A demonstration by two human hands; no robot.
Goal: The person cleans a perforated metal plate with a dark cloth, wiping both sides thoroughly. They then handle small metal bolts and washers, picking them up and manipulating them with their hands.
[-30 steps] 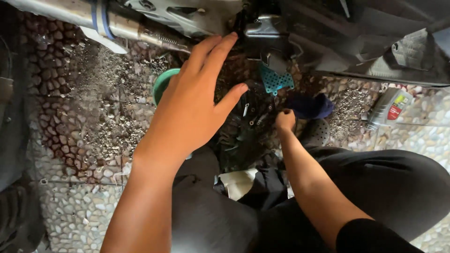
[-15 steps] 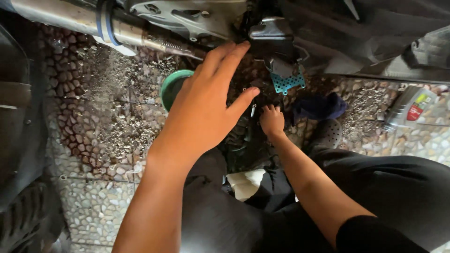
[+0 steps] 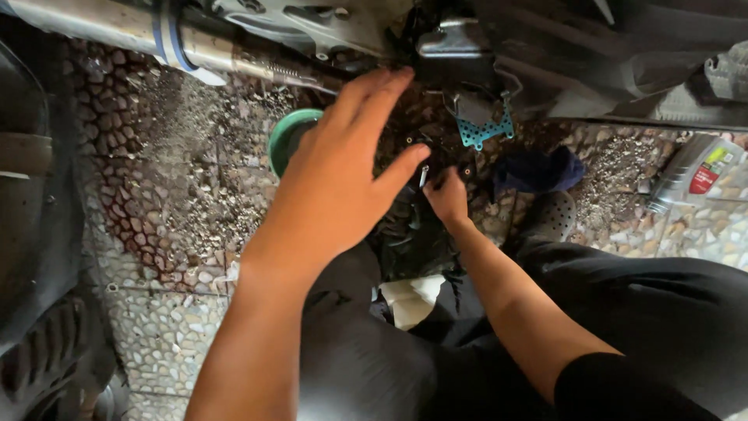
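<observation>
Pebbled paving (image 3: 164, 343) forms the floor, strewn with grit and dark stains beneath a motorcycle's underside. The left hand (image 3: 343, 179) hovers palm down with fingers (image 3: 374, 90) spread wide, holding nothing, partly covering a green bowl (image 3: 288, 136) on the floor. The right hand (image 3: 448, 195) reaches low among small dark parts (image 3: 436, 152); whether its fingers grip anything cannot be told. A teal perforated bracket (image 3: 483, 129) hangs just above, a dark blue rag (image 3: 538, 170) lies to the right, and a grey oil bottle (image 3: 697, 171) lies well apart.
</observation>
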